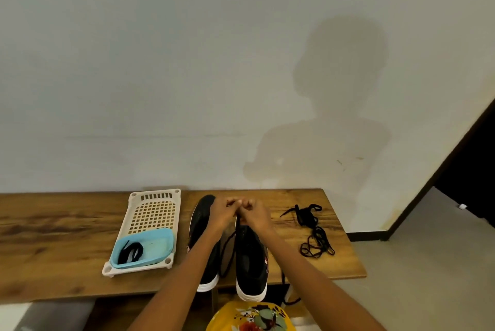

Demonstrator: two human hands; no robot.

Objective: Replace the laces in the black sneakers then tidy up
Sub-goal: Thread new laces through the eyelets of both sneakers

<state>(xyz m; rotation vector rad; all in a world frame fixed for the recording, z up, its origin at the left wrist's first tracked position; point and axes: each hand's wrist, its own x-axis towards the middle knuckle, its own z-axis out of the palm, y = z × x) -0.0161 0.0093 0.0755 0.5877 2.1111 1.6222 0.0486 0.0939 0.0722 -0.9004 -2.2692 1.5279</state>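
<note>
While both hands [239, 214] pinch lace, sneakers [250, 258] overhang the wooden table [53, 229].

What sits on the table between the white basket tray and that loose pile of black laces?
In the head view, the two black sneakers sit there, with both hands, left hand and right hand, working above them.
</note>
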